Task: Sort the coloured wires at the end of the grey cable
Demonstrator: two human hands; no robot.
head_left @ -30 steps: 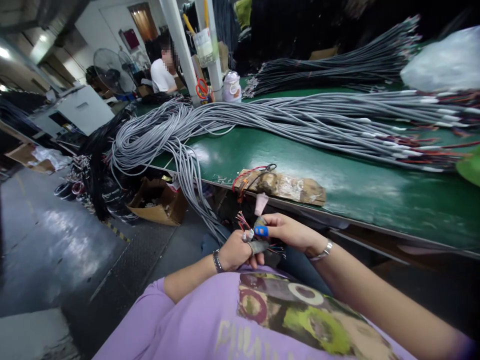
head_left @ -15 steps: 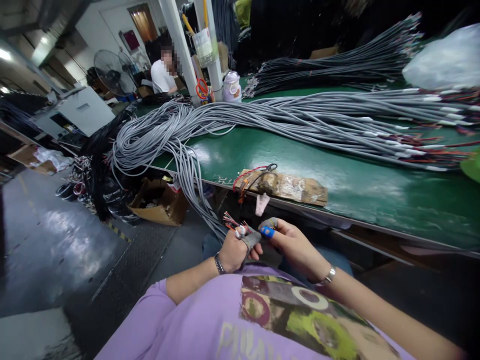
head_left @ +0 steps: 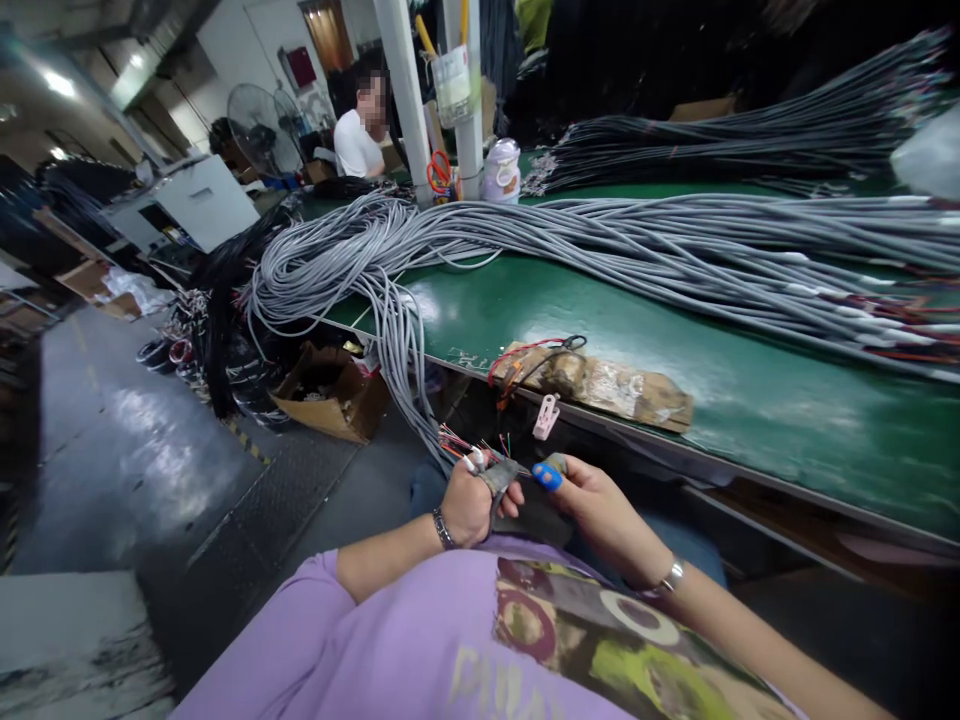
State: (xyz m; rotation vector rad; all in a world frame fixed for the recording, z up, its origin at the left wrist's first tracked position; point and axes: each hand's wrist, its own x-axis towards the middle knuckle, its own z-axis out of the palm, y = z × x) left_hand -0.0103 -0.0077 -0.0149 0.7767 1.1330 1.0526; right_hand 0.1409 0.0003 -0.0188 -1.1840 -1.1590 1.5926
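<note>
The cable ends lie in the near middle of the scene, in front of a green table, from whose near edge grey cables hang down. The ends show fine insulated wires, chiefly red, white and dark, fanned toward the far left; a few separate strands, green and orange among them, rise just to the right. White bands appear beside the knuckles. The left hand, one finger wrapped in grey, is closed around the group. The right hand is just to the right, its blue-covered thumb and forefinger close together; thin strands reach toward these tips, but whether they are pinched cannot be told. Beyond, a pink clip is near a brown taped strip on the table. Farther off, the grey cables run rightward to white-banded, reddish ends.
</note>
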